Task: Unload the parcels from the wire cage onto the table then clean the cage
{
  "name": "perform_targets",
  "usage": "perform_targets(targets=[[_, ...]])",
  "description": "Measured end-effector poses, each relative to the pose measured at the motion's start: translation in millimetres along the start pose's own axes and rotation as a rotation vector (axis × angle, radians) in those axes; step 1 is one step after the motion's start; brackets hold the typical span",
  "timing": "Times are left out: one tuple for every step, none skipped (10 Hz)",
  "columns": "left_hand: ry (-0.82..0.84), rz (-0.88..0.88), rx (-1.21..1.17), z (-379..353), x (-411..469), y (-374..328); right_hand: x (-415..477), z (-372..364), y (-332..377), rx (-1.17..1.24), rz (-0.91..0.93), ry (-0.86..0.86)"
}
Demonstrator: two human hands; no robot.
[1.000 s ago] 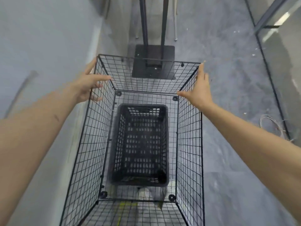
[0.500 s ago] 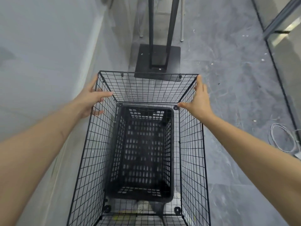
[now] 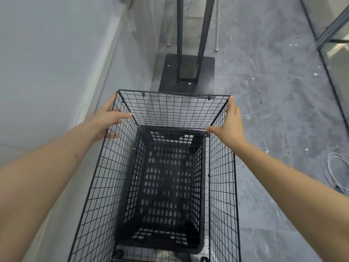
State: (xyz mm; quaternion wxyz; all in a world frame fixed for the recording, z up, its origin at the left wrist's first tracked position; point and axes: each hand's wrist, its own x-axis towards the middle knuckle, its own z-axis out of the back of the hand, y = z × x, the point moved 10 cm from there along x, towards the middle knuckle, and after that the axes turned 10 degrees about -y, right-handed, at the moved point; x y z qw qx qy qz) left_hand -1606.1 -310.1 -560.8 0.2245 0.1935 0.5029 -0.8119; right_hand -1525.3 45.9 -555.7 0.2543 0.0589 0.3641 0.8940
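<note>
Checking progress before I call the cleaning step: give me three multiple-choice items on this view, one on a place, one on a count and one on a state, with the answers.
1. Where does the black perforated plastic crate sit?
A) inside the black wire cage
B) on the floor beside it
C) on a table

2. How many hands touch the cage's top rim?
A) none
B) one
C) two

3. What state is the crate in?
A) full of parcels
B) empty
C) upside down

Answers:
1 A: the mesh walls stand around the crate.
2 C: the left hand rests on the left wall's rim and the right hand on the right wall's.
3 B: the crate's slotted bottom shows bare.
</note>
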Motion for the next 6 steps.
perform_targets(targets=[[-0.007,-0.024,0.017,3,8,-8,5,-2,6,0.020,0.000,0.003],[-0.002,-0.008,0.021,2,13,-7,6,-3,7,0.019,-0.019,-0.004],[0.017,0.002,0.014,2,17,-7,7,-3,5,0.013,-0.018,-0.030],[0.050,-0.001,0.071,1,16,-6,7,-1,4,0.016,-0.025,-0.033],[0.039,-0.034,0.264,2,12,-20,11,3,5,-0.044,-0.059,-0.012],[-0.108,-0.288,0.501,15,-10,-75,10,16,27,-0.214,-0.033,0.048]])
